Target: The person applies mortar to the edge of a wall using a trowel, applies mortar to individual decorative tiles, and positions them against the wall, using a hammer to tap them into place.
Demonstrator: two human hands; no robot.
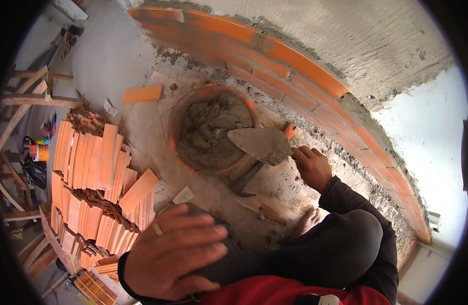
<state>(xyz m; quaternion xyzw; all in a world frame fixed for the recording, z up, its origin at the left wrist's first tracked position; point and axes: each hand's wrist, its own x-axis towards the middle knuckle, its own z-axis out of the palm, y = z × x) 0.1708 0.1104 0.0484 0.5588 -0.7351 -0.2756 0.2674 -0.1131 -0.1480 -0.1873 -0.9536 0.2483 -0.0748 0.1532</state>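
My right hand (314, 169) is closed round the handle of a pointed trowel (262, 145). Its wide blade, smeared with grey, points left over the near right rim of a round orange basin (174, 119). Wet grey mortar (208, 127) lies heaped inside that basin. Nothing is in my left hand (178, 249), which is raised above my bent knee with its fingers stretched out and a ring on one of them. Just below the trowel, a hammer-like tool (242, 184) lies on the floor, partly hidden by the blade.
A low wall of orange bricks (315, 94) curves along the right. Stacks of thin bricks (91, 162) stand at the left, with one loose brick (142, 93) beyond. A small orange object (291, 130) sits behind the trowel. Wooden trestles (23, 109) fill the far left.
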